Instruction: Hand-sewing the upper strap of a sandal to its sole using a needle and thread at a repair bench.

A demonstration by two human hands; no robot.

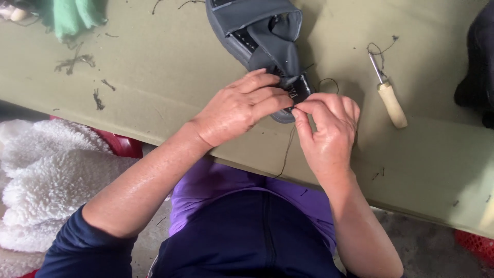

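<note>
Item: 1 grey sandal [257, 31], laid on the table [154, 77]. Its near end is pressed under the closed left hand [242, 105]. Dark thread [286, 149] is pinched at that end by the right hand [329, 128]. Step judged: hand-stitching. Right of sandal: 1 wooden-handled awl [391, 103]. A taut pull is judged needed.

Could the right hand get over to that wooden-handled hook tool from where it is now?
Probably yes. The wooden-handled tool lies on the table just beside the right hand, with nothing between them. But its fingers are pinching dark thread at the sandal.
</note>
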